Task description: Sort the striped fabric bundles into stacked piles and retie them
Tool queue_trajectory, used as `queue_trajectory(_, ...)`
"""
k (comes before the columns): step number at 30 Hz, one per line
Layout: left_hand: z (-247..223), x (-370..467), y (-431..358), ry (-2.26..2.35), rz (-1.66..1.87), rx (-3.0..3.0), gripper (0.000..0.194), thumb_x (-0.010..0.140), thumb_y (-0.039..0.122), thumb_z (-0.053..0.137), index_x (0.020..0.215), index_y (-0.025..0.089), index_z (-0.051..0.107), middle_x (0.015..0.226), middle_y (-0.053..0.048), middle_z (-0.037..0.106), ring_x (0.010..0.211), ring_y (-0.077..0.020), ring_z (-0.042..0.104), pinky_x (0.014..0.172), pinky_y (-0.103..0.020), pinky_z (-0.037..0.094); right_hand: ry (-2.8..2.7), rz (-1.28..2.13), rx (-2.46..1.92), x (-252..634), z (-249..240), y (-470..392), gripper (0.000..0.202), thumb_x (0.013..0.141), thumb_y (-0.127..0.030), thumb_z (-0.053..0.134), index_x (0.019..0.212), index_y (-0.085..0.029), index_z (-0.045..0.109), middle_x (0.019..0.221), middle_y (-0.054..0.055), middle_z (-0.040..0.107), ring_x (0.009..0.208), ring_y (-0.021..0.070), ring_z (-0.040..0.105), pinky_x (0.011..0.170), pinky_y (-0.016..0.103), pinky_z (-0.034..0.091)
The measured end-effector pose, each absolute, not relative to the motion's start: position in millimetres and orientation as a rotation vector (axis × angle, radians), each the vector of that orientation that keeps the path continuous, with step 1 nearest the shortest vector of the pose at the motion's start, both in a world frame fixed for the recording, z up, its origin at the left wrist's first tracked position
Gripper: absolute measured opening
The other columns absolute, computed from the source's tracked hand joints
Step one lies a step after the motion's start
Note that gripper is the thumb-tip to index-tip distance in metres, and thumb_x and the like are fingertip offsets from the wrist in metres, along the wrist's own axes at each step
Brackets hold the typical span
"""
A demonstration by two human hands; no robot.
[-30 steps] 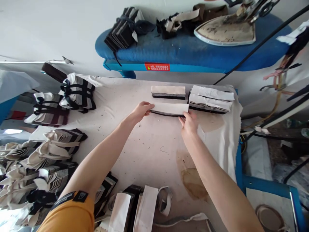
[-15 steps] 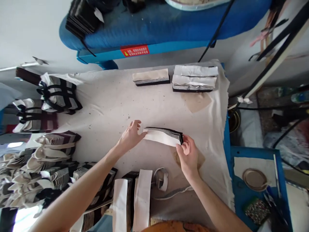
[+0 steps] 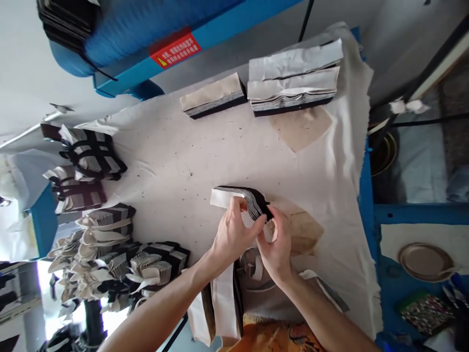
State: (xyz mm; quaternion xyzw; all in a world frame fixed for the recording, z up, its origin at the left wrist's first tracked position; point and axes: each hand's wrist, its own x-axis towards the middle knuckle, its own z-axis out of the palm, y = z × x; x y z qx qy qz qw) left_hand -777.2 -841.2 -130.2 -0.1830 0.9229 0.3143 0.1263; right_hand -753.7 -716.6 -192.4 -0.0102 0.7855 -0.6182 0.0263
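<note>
Both my hands grip a stack of fabric strips (image 3: 242,192), with pale, grey and black layers, at the middle of the cloth-covered table. My left hand (image 3: 236,227) has its fingers behind the stack's middle and its thumb near the right end. My right hand (image 3: 276,239) pinches that right end between thumb and fingers. The stack bends down toward me there, its layer edges fanned. Its left end reaches out flat beyond my left hand. Below my hands, a coiled fabric strip (image 3: 252,264) lies partly hidden.
Strip stacks (image 3: 293,80) and a shorter stack (image 3: 214,95) lie at the table's far edge. Tied bundles (image 3: 93,151) and loose bundles (image 3: 157,269) line the left side. White-topped strips (image 3: 223,298) stand near me. At right, a blue stand holds a round dish (image 3: 425,261).
My left hand has moved right from the stack's left end to its middle. The stack, straight before, now bends at its right end. The camera view has tilted and shifted.
</note>
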Motion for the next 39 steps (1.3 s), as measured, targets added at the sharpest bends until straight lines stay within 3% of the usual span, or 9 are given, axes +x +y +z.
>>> queue_trajectory(7,-137,-782,-840,2.63,1.031,-0.582,0.029,0.088,0.032,0.065,0.106,0.027,0.042,0.099,-0.006,0.068,0.094,-0.0205,0.069,0.087,-0.042,0.061,2.229,-2.002,-0.024,-762,-202,-711,0.054,0.096,-0.029,0.059,0.148,-0.029,0.046,0.132,0.014,0.058,0.126,0.0302,0.058,0.105,0.054,0.054)
queue_trajectory(12,-134,-786,-842,2.538,1.181,-0.614,0.02,0.089,0.031,0.062,0.104,0.025,0.049,0.098,-0.005,0.068,0.094,-0.0202,0.065,0.09,-0.042,0.057,2.095,-2.041,-0.019,-775,-209,-702,0.044,0.098,-0.034,0.063,0.141,-0.028,0.053,0.126,0.012,0.061,0.119,0.0266,0.061,0.103,0.048,0.055)
queue_trajectory(19,-132,-790,-839,2.511,1.149,-0.709,0.025,0.085,0.035,0.064,0.103,0.024,0.049,0.097,-0.004,0.065,0.092,-0.0202,0.061,0.086,-0.039,0.052,1.911,-2.124,0.075,-786,-202,-700,0.031,0.1,-0.033,0.064,0.131,-0.031,0.061,0.122,0.006,0.064,0.112,0.0199,0.064,0.098,0.038,0.055)
queue_trajectory(25,-134,-793,-835,2.508,1.125,-0.778,0.034,0.077,0.033,0.067,0.103,0.024,0.047,0.099,-0.004,0.062,0.092,-0.0214,0.061,0.086,-0.04,0.052,1.947,-2.09,0.094,-787,-201,-701,0.028,0.101,-0.032,0.063,0.129,-0.032,0.063,0.122,0.005,0.065,0.112,0.0195,0.064,0.098,0.038,0.055)
queue_trajectory(32,-131,-797,-836,2.464,1.083,-0.88,0.025,0.079,0.022,0.06,0.103,0.023,0.051,0.096,-0.003,0.067,0.089,-0.0206,0.065,0.083,-0.037,0.051,1.904,-2.139,0.136,-788,-202,-703,0.025,0.099,-0.03,0.065,0.124,-0.029,0.065,0.118,0.006,0.068,0.109,0.018,0.066,0.098,0.037,0.056)
queue_trajectory(39,-139,-793,-852,2.52,1.148,-0.885,0.022,0.08,0.02,0.058,0.102,0.023,0.06,0.083,0.002,0.066,0.073,-0.0142,0.06,0.07,-0.028,0.048,1.903,-2.125,0.318,-794,-208,-700,0.027,0.095,-0.036,0.068,0.118,-0.023,0.066,0.11,0.009,0.071,0.101,0.0184,0.069,0.089,0.035,0.061)
